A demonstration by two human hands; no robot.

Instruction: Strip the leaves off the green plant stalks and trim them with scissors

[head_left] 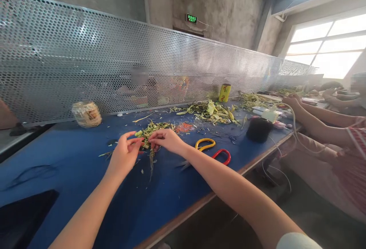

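My left hand [126,151] is over the blue tabletop, thumb and fingers curled together at the near edge of a heap of dry green plant bits [156,127]. What its fingertips hold is hidden or too small to name. Close on its right, my right hand [166,141] pinches a dried plant sprig [151,161], whose thin stem end hangs down below the fingers. Under my right forearm lies a pair of scissors with one yellow and one red handle [223,156], its blades pointing left.
A jar of pale dry pieces [86,114] stands back left. Behind the scissors lie a pile of pale green husks [213,112], a yellow can [224,92] and a black spool [259,129]. A perforated metal screen [114,62] borders the table. Co-workers' arms [317,117] reach in at right.
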